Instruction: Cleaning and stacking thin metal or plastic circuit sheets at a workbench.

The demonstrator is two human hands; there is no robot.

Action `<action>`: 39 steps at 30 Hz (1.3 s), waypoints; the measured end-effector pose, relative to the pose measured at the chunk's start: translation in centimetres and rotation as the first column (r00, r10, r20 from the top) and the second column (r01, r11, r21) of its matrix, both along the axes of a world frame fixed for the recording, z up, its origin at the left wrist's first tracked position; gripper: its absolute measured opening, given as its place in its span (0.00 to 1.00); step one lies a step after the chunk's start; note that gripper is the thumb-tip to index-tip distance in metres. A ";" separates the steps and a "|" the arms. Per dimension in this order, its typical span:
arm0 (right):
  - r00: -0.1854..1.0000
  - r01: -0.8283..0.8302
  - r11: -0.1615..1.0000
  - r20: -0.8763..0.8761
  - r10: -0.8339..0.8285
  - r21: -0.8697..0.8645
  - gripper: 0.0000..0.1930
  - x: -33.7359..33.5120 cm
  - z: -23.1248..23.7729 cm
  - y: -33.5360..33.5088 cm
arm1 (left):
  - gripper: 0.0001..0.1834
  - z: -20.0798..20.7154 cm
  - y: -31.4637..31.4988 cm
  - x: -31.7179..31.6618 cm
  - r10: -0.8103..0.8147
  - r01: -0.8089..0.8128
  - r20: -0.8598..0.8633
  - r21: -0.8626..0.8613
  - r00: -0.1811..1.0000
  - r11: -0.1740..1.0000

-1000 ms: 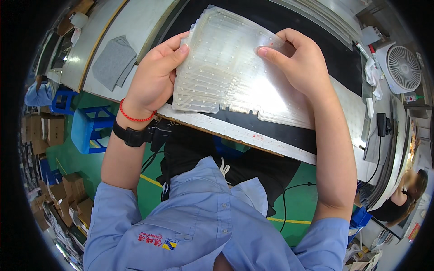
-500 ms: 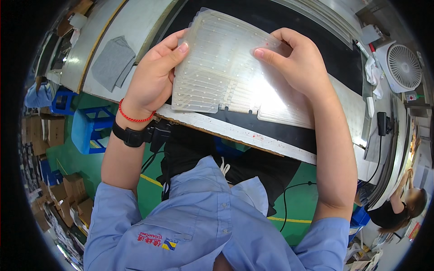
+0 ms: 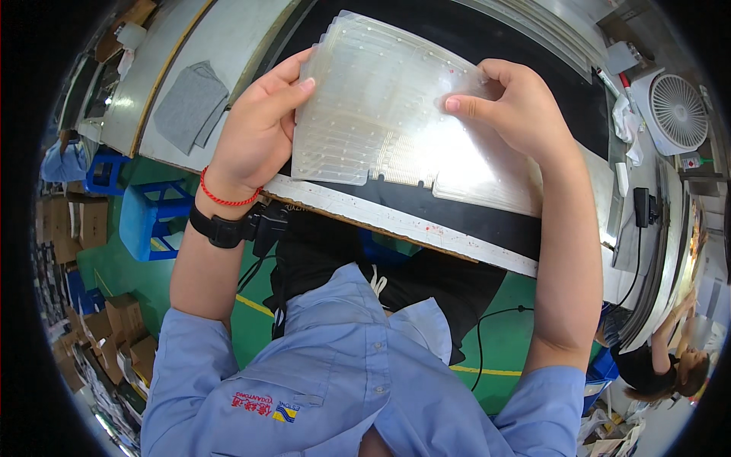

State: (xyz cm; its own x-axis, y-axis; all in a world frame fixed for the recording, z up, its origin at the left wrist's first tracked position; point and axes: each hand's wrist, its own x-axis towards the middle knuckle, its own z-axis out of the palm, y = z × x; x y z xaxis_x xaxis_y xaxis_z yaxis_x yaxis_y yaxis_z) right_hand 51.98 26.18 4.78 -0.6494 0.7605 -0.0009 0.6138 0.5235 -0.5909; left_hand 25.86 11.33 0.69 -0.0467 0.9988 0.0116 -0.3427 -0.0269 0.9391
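Note:
A stack of clear plastic sheets (image 3: pixel 365 99) with small round dots and a notched near edge is held up over the table's black mat (image 3: pixel 487 225). My left hand (image 3: pixel 266 110) grips its left edge, thumb on top and fingers underneath. At the far right edge my right hand (image 3: pixel 521 107) pinches the stack, its thumb lying on the upper face and its fingers mostly hidden behind. Bright light reflects off the right half of the sheets. The layers are slightly fanned along the left and near edges.
A folded grey cloth (image 3: pixel 192 105) lies on the table to the left. At the right stand a white fan (image 3: pixel 678 110) and a black adapter with a cable (image 3: pixel 646 208). Blue stools (image 3: pixel 152 221) and cardboard boxes (image 3: pixel 122 316) are at the left. Another person (image 3: pixel 662 365) is at the far right.
My right hand has shifted a little to the right along the stack, its thumb nearer the right edge. The stack has risen slightly at the left. The other person has moved.

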 end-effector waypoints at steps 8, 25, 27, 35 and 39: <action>0.998 0.058 0.998 -0.022 -0.058 0.026 0.22 0.0 -0.5 -0.1 | 0.24 -0.3 0.0 -0.2 -0.033 0.032 0.018 0.016 0.999 0.999; 0.997 0.047 0.998 -0.062 -0.046 0.028 0.23 0.0 -0.7 0.0 | 0.25 -0.6 0.1 -0.4 -0.018 0.017 0.072 0.016 0.997 1.000; 0.997 0.041 0.999 -0.072 -0.039 0.030 0.23 0.0 -0.8 0.0 | 0.25 -0.6 0.1 -0.4 -0.036 0.033 0.090 0.031 0.995 0.999; 0.997 0.074 0.997 -0.026 -0.074 0.010 0.23 -0.2 -0.4 -0.2 | 0.25 -0.3 0.0 -0.6 -0.064 0.059 0.104 0.057 0.993 0.997; 0.997 0.075 0.996 -0.022 -0.074 0.046 0.23 -0.2 -0.4 -0.3 | 0.24 -0.3 -0.2 -0.5 -0.045 0.044 0.061 0.028 0.997 0.999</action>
State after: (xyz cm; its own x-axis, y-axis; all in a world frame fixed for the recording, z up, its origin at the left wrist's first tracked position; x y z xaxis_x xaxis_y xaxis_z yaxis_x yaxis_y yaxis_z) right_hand 51.75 25.90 4.37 -0.5904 0.8056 0.0486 0.6405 0.5043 -0.5792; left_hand 25.34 11.13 0.43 -0.0037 0.9993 0.0362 -0.4012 -0.0346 0.9154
